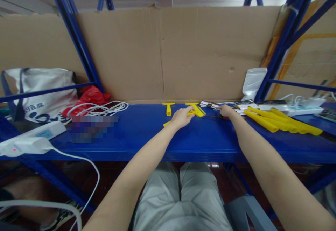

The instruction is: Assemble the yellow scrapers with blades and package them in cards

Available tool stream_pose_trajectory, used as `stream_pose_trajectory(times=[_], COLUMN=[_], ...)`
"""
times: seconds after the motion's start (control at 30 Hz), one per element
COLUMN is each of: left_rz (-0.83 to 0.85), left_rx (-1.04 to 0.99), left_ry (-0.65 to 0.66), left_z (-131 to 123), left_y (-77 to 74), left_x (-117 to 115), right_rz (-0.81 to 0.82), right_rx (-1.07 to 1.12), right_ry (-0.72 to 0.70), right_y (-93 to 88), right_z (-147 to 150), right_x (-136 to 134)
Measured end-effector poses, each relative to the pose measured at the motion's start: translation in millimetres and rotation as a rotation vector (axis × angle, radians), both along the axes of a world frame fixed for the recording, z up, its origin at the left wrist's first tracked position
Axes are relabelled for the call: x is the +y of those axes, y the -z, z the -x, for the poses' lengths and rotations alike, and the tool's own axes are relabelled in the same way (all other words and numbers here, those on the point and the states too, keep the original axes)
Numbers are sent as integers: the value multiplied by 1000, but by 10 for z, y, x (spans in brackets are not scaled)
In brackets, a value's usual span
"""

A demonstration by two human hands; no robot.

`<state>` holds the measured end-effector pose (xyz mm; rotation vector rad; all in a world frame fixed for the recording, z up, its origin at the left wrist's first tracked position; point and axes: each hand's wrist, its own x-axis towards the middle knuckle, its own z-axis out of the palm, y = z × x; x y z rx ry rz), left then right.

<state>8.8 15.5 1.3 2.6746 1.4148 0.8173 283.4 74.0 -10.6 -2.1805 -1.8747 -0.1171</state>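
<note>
Both arms stretched forward, left hand point(181, 117) and right hand point(227, 111) palm-down

The scrapers point(195, 110) at the left hand point(181, 117) are yellow, the shelf point(147, 133) under it blue, the tubes point(273, 120) right of the right hand point(227, 111) yellow.

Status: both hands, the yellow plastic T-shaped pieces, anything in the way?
Left hand resting on yellow plastic T-shaped scrapers, grip unclear. Right hand curled beside black-and-white packets. Yellow tubes lie right, apart.
</note>
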Motion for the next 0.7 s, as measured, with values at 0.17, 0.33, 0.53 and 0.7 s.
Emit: stream_pose_trajectory(times=[0.17, 0.33, 0.53, 0.7], left_rz=[14, 32, 33, 36], left_rx=[-12, -36, -47, -41], left_ry=[31, 69, 68, 66], left_z=[-1, 3, 3, 1], left_y=[5, 14, 25, 21], left_x=[6, 29, 40, 37], right_rz=[126, 159, 165, 111], right_rx=[-46, -56, -72, -73], right_ry=[28, 19, 18, 24], right_y=[-26, -58, -97, -64], right_z=[17, 80, 148, 119], right_x=[42, 26, -10, -28])
